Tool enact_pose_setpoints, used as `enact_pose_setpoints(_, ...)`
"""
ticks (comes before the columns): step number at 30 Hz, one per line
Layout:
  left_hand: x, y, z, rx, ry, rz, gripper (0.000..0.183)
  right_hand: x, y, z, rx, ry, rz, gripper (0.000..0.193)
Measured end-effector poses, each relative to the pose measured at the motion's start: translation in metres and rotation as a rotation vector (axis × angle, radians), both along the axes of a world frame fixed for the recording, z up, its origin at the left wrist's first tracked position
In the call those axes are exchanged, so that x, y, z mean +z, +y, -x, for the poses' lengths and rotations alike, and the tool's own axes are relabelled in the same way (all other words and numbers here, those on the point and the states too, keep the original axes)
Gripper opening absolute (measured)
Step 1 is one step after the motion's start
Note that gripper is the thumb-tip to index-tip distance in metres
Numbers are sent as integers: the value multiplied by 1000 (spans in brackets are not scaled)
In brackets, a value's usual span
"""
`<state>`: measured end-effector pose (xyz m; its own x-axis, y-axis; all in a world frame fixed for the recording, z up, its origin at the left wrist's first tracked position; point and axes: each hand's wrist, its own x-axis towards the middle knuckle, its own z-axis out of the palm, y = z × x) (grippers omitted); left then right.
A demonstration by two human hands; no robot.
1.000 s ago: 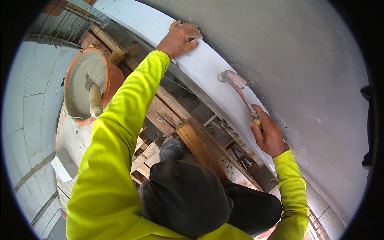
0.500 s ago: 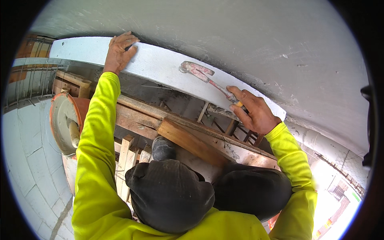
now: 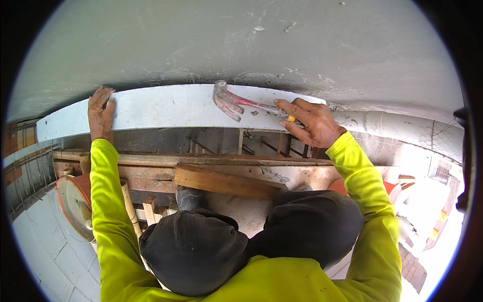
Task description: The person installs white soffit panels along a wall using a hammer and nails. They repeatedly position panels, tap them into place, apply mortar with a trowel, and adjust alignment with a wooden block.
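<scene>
A long white board (image 3: 166, 108) runs along the foot of a grey wall. My left hand (image 3: 102, 113) is on its left part, fingers hooked over the far edge and the thumb apart. In my right hand (image 3: 314, 123) is the grip of a claw hammer (image 3: 241, 100) with a worn red shaft and some yellow on the handle. The hammer lies over the board's right half, its striking face toward the wall and its claw toward me. Whether the head touches the board I cannot tell.
The grey wall (image 3: 241, 40) rises beyond the board. Nearer me are timber rails (image 3: 146, 160) and a loose wooden plank (image 3: 221, 181) by my boot (image 3: 190, 198). An orange bucket (image 3: 75, 201) stands at the left. A round pipe (image 3: 402, 126) runs off to the right.
The view has turned, so the board appears more level. My right hand has swung the hammer's head round, striking face now toward the wall. My left hand stays on the board.
</scene>
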<state>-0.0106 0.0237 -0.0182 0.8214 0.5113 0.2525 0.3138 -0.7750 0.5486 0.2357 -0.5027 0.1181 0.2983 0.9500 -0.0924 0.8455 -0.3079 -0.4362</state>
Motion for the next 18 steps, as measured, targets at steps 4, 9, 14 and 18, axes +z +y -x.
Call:
enact_pose_setpoints(4, -21, 33, 8, -110, 36, -131, 32, -34, -1, -8, 109, -245, -95, 46)
enact_pose_setpoints(9, -50, 81, 9, -104, 169, -51, 36, -54, -3, 4, -22, -254, 14, 41)
enact_pose_setpoints(14, -50, 107, 4, -149, 260, -278, 40, -3, -80, 29, -338, -23, -368, 39)
enact_pose_setpoints(18, -39, 110, -10, -169, 419, -290, 44, 34, -215, 58, -737, -48, -598, 23)
